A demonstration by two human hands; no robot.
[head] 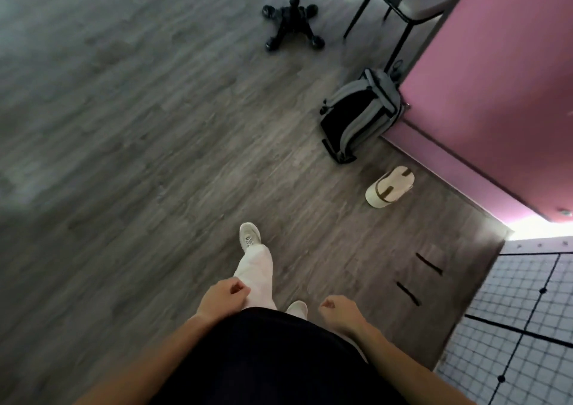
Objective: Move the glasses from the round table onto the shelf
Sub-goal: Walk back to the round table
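Observation:
No glasses, round table top or shelf appear in the head view. My left hand (224,296) is curled into a loose fist at waist height, holding nothing. My right hand (339,310) is also curled shut and holds nothing. Both hang in front of my dark top, above the grey wood floor (155,125). My left foot in a white shoe (249,235) is stepped forward. A black pedestal base with four feet (291,24) stands at the top centre; whatever it carries is out of frame.
A grey and black backpack (359,116) leans against a pink wall (483,94) on the right. A cream cap (390,186) lies on the floor near it. A chair (412,4) stands at the top right. A white tiled surface (527,311) fills the lower right corner.

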